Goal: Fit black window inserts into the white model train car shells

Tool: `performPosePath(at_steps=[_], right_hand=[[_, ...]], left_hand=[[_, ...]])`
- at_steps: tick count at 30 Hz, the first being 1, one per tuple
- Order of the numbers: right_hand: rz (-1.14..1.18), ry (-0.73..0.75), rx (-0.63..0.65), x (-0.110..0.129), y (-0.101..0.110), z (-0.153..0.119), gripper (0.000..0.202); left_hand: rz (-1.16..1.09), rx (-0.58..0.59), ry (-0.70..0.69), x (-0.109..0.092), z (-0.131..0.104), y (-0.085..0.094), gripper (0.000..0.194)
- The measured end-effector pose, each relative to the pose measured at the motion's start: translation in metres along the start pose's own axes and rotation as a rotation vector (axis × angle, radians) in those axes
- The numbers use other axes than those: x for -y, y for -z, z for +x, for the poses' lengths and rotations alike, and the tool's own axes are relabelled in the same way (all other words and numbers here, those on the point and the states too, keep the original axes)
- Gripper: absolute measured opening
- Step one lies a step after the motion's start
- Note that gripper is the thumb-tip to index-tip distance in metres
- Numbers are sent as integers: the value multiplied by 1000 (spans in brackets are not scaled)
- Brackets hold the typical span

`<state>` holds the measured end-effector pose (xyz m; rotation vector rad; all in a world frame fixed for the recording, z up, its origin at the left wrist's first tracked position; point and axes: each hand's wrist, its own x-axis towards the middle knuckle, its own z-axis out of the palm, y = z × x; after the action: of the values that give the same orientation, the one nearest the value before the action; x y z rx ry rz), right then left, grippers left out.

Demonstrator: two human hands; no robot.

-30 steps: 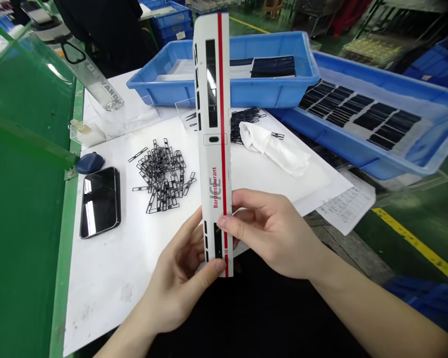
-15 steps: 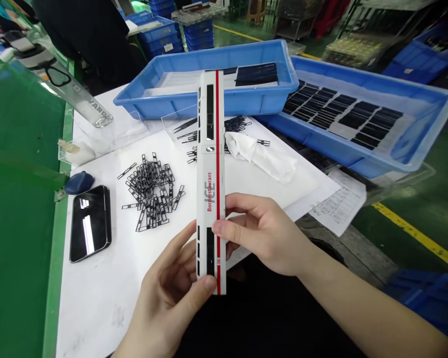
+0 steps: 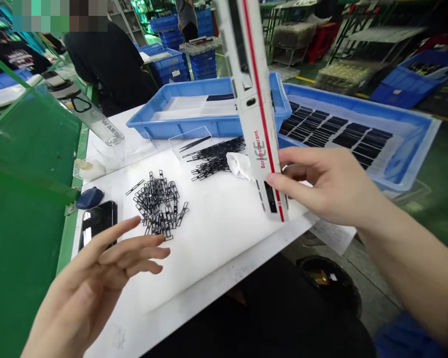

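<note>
My right hand (image 3: 321,186) grips a white model train car body (image 3: 259,124) near its lower end. The car has a red stripe, dark windows and the words "Bordrestaurant" and "ICE"; it stands nearly upright and its top leaves the view. My left hand (image 3: 108,268) is open with fingers spread and holds nothing. Just beyond its fingertips lies a loose pile of small black frame-shaped parts (image 3: 159,204) on the white table (image 3: 201,248). Behind the car, a second heap of black parts (image 3: 216,161) lies beside a crumpled white cloth (image 3: 239,165), partly hidden.
Tweezers (image 3: 196,144) rest on a clear tray. Two blue bins, a nearer one (image 3: 194,130) and a right one (image 3: 406,184), hold dark strips. At left are a phone (image 3: 97,221), a navy object (image 3: 90,198), a bottle (image 3: 93,117) and a green partition (image 3: 18,223). A person sits beyond.
My left hand has let go of the train car and moved left, its fingers spreading. My right hand has carried the car up and to the right. The view has shifted too.
</note>
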<state>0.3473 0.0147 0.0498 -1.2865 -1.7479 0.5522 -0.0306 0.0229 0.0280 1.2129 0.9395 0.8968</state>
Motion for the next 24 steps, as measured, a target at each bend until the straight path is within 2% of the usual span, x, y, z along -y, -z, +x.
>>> performPosePath(at_steps=[2,5,9,11,14,17,21,24], right_hand=[[-317,200,34,-2,4,3,14],[-529,485,114,-5,-6,-5,19],[-655,696,190,-14,-23,-24,23],[-695,740,180,-21,-26,-31,27],[-715,708,125,-35,-30,-38,27],[-621,631,87,-48,-34,-47,21],[-444,533,108,-52,-31,-53,39],[-365,366,105,-45,-24,-37,39]], left_hand=[[-63,-3,37,-6,8,1,67],[-235,80,182,-11,14,-6,80],[-428,356,407,-2,11,-8,90],[-443,403,439,6,5,-8,89],[-283,332,460,14,-4,-11,68],[8,227,451,12,-8,-12,61],[474,185,242,5,-5,2,53],[637,161,157,5,-3,15,53]])
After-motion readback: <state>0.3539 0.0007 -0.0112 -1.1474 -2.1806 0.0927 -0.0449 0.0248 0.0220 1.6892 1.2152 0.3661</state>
